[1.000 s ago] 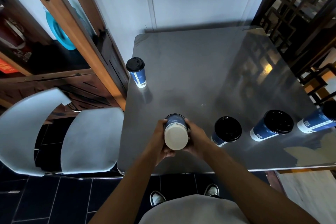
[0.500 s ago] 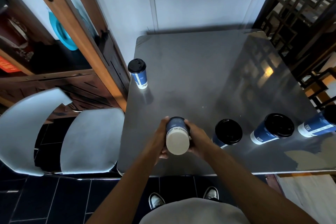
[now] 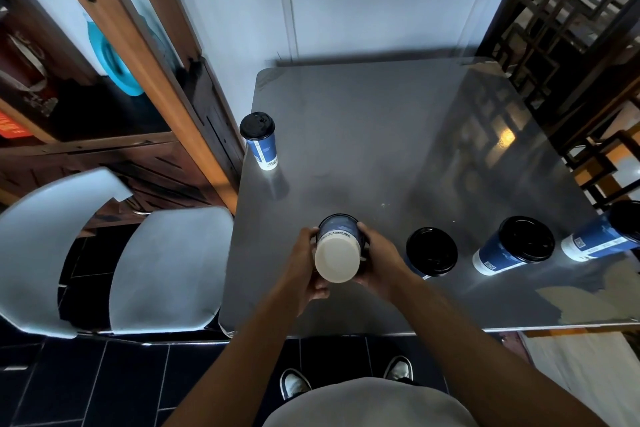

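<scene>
A blue paper cup (image 3: 337,253) is held above the near edge of the grey metal table (image 3: 381,156), tipped so its white base faces me. My left hand (image 3: 306,263) grips its left side and my right hand (image 3: 375,256) grips its right side, fingers curled round the cup. Its lid end points away and is hidden. To the right, three more blue cups stand in a row: one black-lidded cup (image 3: 431,251), a second (image 3: 516,246) and a third (image 3: 602,236) at the frame's edge. Another lidded cup (image 3: 261,140) stands alone by the table's left edge.
A white chair (image 3: 166,267) stands left of the table, with wooden shelving (image 3: 145,55) behind it. A dark lattice screen (image 3: 568,21) runs along the right side. A white wall backs the table. My shoes (image 3: 294,386) are on dark floor tiles.
The held cup has stayed between both hands, shifting only slightly. The other cups have not moved on the table.
</scene>
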`<state>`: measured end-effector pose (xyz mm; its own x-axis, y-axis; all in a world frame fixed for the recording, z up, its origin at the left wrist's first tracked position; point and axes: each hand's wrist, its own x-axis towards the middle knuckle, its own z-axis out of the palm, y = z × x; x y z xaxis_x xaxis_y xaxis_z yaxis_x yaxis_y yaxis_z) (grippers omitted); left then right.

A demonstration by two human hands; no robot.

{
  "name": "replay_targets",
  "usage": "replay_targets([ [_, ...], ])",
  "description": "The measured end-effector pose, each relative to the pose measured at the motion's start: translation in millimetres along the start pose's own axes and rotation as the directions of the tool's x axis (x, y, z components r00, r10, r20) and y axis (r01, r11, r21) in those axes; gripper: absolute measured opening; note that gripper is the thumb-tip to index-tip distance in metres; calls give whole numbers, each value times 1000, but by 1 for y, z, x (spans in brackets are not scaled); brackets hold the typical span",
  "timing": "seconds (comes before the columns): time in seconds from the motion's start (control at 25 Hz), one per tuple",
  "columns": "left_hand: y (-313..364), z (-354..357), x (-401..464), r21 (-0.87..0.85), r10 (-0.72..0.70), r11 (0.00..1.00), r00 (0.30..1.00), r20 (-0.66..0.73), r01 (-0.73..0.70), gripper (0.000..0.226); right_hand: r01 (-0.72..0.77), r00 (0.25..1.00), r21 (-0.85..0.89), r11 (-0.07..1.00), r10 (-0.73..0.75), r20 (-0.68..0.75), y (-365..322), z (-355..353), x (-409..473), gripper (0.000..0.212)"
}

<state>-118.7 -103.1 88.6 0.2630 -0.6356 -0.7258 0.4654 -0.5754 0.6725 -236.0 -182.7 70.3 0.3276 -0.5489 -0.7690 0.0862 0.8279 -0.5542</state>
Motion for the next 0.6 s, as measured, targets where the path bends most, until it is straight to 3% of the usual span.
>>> replay_targets([
  [0.12,0,-3,2,53,-5,999,1000,9,5,64,-8,1000,-92,996,8,-1,-1,-2,0,38],
  [0.2,0,-1,1,92,-8,996,1000,17,7,60,4,1000,-147,989,-3,5,-1,-2,-1,41],
  [0.44,2,5,2,-160,-40,985,992,118,59,54,34,999,-104,994,-39,-38,-2,1,-3,32],
  [0.6,-1,4,4,-113,-55,991,991,123,69,56,61,998,-52,997,-62,-23,-2,0,-3,27],
])
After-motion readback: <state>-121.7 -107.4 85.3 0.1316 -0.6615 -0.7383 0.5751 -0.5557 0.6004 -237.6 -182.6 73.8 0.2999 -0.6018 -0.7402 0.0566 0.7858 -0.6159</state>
